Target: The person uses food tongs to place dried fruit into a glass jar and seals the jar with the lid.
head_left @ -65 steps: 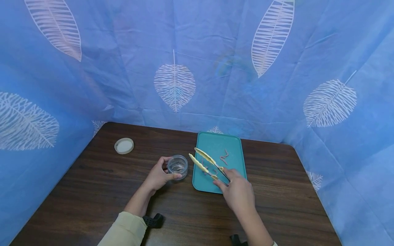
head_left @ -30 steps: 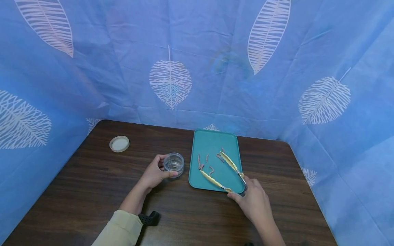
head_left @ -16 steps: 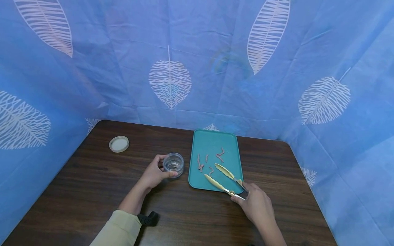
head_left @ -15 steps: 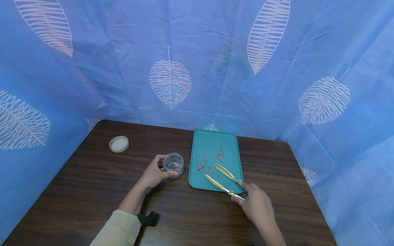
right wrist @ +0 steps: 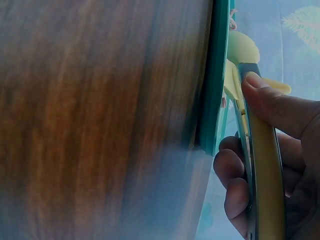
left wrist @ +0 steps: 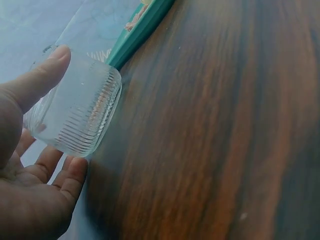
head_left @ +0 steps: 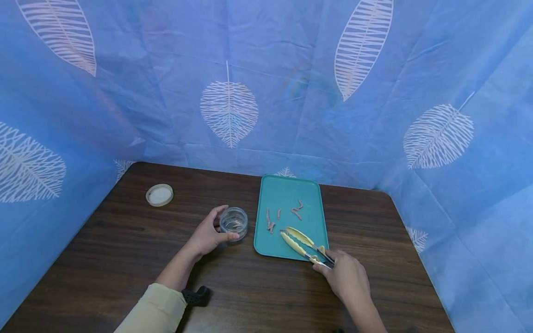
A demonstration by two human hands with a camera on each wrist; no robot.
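My left hand [head_left: 207, 236] holds a clear ribbed jar [head_left: 234, 224], thumb on the near side and fingers behind it. The jar stands upright on the table without a lid, and something small and pale shows inside. In my right hand [head_left: 346, 276] is a pair of tongs [head_left: 307, 247] with cream-yellow tips. The tips are lowered over the front of a teal tray [head_left: 291, 185], close together around a pinkish worm-like strip, mostly hidden by them. Several more such strips [head_left: 297, 212] lie on the tray. The right wrist view shows the thumb on the tongs' handle [right wrist: 267, 175].
A round pale lid [head_left: 159, 195] lies at the back left of the dark wooden table [head_left: 258, 296]. The tray reaches the table's back edge. Behind hangs a blue cloth [head_left: 275, 115] with white leaf prints.
The tongs came from beside the jar back over the tray, spread wide, then drew back to the near strip. Their tips have now closed in on it. The left hand keeps holding the jar.
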